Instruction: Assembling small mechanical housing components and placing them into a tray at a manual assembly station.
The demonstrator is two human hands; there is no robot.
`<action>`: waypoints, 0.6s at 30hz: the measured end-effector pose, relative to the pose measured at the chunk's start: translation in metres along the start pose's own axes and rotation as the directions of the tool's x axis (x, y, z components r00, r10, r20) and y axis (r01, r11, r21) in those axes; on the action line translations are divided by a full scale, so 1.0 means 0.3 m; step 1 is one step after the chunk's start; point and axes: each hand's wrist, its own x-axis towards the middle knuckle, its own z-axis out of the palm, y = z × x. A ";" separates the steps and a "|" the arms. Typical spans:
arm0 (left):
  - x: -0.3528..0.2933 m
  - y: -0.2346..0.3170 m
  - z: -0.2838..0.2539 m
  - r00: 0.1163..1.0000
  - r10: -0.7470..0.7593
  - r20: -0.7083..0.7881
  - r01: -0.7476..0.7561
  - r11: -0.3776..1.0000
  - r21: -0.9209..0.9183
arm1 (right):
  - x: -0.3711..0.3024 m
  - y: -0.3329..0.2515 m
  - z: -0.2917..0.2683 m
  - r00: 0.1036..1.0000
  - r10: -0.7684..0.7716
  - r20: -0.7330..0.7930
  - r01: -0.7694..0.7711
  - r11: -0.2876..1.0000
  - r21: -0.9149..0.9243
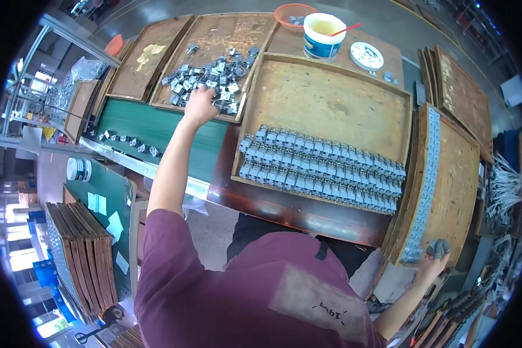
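My left hand reaches over the near edge of a wooden tray at the far left, its fingers among a heap of small silvery metal parts. Those fingers are partly hidden, so I cannot see whether they grip a part. At the right, my right hand is closed at the near end of another wooden tray. Dark grey coverings show at its fingertips; whatever is between them is too small to make out. In that tray, a long column of blue-grey parts runs along the left side.
Before me, a wooden tray holds rows of blue-grey parts. Behind it stand a white bucket with a red stick, a round white lid and an orange bowl. Several parts lie on the green belt. Stacked trays stand lower left.
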 end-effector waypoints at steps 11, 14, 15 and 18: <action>0.050 0.039 -0.037 0.935 0.139 0.325 -0.241 0.924 0.297 | -0.133 0.019 0.322 0.899 0.057 0.435 -0.116 0.987 0.109; 0.020 0.031 -0.044 0.913 0.156 0.377 -0.279 0.913 0.297 | -0.166 0.043 0.383 0.893 -0.017 0.450 -0.003 0.999 0.043; 0.001 0.031 -0.051 0.913 0.156 0.377 -0.279 0.912 0.299 | -0.170 0.045 0.397 0.885 -0.031 0.465 0.023 0.999 0.022; -0.068 0.020 -0.057 0.963 0.183 0.200 -0.234 0.933 0.275 | -0.203 0.019 0.450 0.902 0.001 0.432 0.012 1.000 -0.027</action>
